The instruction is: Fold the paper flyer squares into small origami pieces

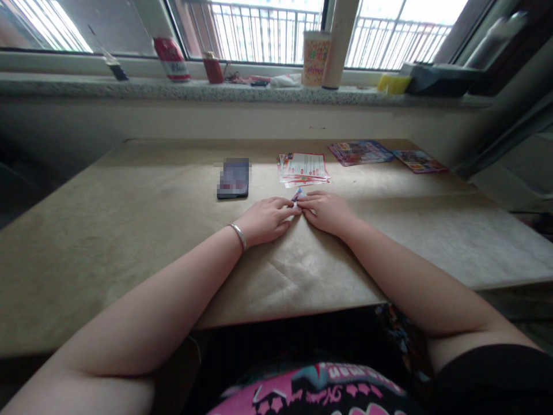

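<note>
My left hand (268,220) and my right hand (327,211) meet at the middle of the table, fingertips almost touching. Between them is a small folded piece of paper (298,193), blue and white, its pointed top showing above the fingers. Both hands press its lower part against the tabletop, and the fingers hide most of it. A silver bracelet (238,236) circles the left wrist. Just beyond the hands lies a loose pile of printed paper sheets (305,166) with red edges.
A phone (234,178) lies left of the paper pile. Colourful printed cards (360,152) and another stack (419,161) lie at the back right. On the windowsill (142,87) stand a red-and-white can (171,59), a red bottle (213,68) and a patterned cup (315,58).
</note>
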`<action>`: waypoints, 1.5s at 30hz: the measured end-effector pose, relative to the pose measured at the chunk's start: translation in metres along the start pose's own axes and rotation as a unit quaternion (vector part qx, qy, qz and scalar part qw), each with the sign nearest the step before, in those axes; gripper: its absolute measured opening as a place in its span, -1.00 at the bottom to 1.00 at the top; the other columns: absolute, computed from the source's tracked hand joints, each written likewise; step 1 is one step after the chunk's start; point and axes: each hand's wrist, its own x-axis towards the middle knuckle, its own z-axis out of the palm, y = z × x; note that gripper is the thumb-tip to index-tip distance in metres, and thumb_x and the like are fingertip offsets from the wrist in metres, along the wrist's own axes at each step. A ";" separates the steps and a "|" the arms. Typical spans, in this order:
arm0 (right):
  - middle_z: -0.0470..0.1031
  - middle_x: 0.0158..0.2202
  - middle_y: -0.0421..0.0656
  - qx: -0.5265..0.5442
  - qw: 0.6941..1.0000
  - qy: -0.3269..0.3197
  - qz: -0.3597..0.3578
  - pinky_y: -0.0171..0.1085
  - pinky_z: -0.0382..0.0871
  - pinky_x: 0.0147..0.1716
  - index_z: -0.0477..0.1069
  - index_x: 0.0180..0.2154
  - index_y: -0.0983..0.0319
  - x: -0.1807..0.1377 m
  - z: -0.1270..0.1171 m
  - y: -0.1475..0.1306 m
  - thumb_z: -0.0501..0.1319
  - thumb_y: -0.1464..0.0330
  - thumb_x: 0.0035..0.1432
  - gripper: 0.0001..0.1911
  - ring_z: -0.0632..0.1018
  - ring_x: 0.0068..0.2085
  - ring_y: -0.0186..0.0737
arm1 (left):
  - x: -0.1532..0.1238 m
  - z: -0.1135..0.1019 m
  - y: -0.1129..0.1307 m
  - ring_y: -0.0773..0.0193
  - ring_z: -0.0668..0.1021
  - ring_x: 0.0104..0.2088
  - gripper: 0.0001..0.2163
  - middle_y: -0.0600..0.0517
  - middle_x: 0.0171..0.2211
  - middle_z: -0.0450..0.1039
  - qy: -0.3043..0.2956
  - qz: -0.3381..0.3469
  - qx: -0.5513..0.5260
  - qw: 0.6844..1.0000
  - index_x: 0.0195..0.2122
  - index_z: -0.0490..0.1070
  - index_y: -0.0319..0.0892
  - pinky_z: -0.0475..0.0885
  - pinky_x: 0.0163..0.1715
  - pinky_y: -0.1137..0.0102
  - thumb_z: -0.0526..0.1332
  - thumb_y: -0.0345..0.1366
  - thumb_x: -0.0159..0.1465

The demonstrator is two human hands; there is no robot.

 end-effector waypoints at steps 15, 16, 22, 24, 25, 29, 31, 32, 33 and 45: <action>0.43 0.17 -0.20 -0.027 0.996 -0.019 0.079 -0.09 0.24 0.17 0.43 0.12 0.17 0.018 0.016 0.019 -0.03 0.28 0.32 -0.56 0.42 0.16 -0.08 | 0.003 0.002 -0.002 0.03 0.21 0.31 -0.61 -0.03 0.32 0.14 -0.050 -0.034 -0.035 0.998 0.19 0.31 -0.03 0.10 0.30 0.07 0.06 -0.28 0.33; 0.45 0.16 -0.21 -0.030 0.996 -0.021 0.083 -0.08 0.24 0.16 0.45 0.10 0.14 0.019 0.016 0.020 -0.03 0.27 0.32 -0.57 0.43 0.15 -0.08 | 0.003 0.002 -0.002 0.03 0.21 0.31 -0.60 -0.04 0.32 0.14 -0.051 -0.034 -0.037 0.997 0.19 0.30 -0.03 0.09 0.30 0.07 0.06 -0.28 0.33; 0.37 0.22 -0.23 -0.050 0.990 -0.025 0.128 0.03 0.27 0.08 0.37 0.15 0.06 0.020 0.016 0.020 -0.03 0.18 0.33 -0.55 0.38 0.16 0.04 | 0.003 0.000 -0.001 0.03 0.21 0.31 -0.60 -0.06 0.32 0.14 -0.055 -0.029 -0.032 0.998 0.20 0.30 -0.04 0.09 0.30 0.07 0.04 -0.28 0.33; 0.35 0.24 -0.23 -0.047 0.990 -0.031 0.133 0.03 0.27 0.08 0.36 0.16 0.06 0.020 0.017 0.020 -0.04 0.17 0.33 -0.55 0.36 0.17 0.05 | 0.002 -0.001 0.000 0.02 0.20 0.31 -0.59 -0.08 0.33 0.12 -0.061 -0.023 -0.024 0.998 0.22 0.27 -0.06 0.08 0.30 0.08 0.04 -0.27 0.34; 0.34 0.24 -0.23 -0.045 0.990 -0.033 0.133 0.03 0.26 0.08 0.36 0.16 0.06 0.020 0.017 0.021 -0.04 0.17 0.33 -0.55 0.36 0.16 0.05 | 0.002 -0.002 0.000 0.01 0.19 0.32 -0.57 -0.09 0.33 0.10 -0.066 -0.020 -0.019 0.997 0.25 0.24 -0.07 0.07 0.30 0.08 0.04 -0.26 0.35; 0.33 0.25 -0.23 -0.037 0.989 -0.035 0.135 0.02 0.22 0.11 0.34 0.18 0.05 0.019 0.017 0.022 -0.05 0.16 0.34 -0.54 0.34 0.18 0.03 | 0.000 -0.007 0.000 -0.02 0.13 0.34 -0.52 -0.10 0.37 0.00 -0.099 -0.015 -0.008 0.995 0.31 0.14 -0.07 0.04 0.30 0.08 0.05 -0.23 0.36; 0.30 0.27 -0.23 -0.034 0.990 -0.045 0.130 0.02 0.20 0.14 0.31 0.20 0.05 0.017 0.017 0.024 -0.06 0.15 0.35 -0.53 0.32 0.20 0.03 | 0.000 -0.008 -0.001 -0.01 0.10 0.36 -0.53 -0.09 0.39 -0.04 -0.113 -0.011 -0.004 0.994 0.31 0.13 -0.06 0.01 0.31 0.09 0.04 -0.22 0.37; 0.27 0.29 -0.22 -0.032 0.990 -0.052 0.124 0.03 0.19 0.15 0.28 0.22 0.05 0.016 0.016 0.025 -0.07 0.14 0.35 -0.51 0.31 0.21 0.04 | 0.000 -0.008 -0.002 0.00 0.08 0.36 -0.54 -0.08 0.39 -0.05 -0.117 -0.009 -0.002 0.993 0.31 0.13 -0.05 0.00 0.32 0.10 0.03 -0.22 0.38; 0.23 0.31 -0.20 -0.029 0.991 -0.061 0.117 0.03 0.18 0.16 0.25 0.24 0.06 0.015 0.016 0.027 -0.08 0.13 0.35 -0.50 0.29 0.23 0.04 | 0.000 -0.008 -0.002 0.00 0.07 0.37 -0.54 -0.08 0.39 -0.06 -0.119 -0.007 0.000 0.993 0.30 0.14 -0.05 -0.01 0.32 0.11 0.03 -0.22 0.38; 0.08 0.37 -0.07 -0.009 0.987 -0.116 0.112 0.07 0.11 0.22 0.14 0.30 0.10 0.017 0.017 0.033 -0.07 0.14 0.35 -0.46 0.19 0.32 0.08 | 0.004 -0.004 -0.016 0.08 0.15 0.33 -0.62 0.02 0.34 0.10 -0.082 0.007 -0.037 0.996 0.21 0.28 0.04 0.02 0.31 0.10 0.03 -0.24 0.37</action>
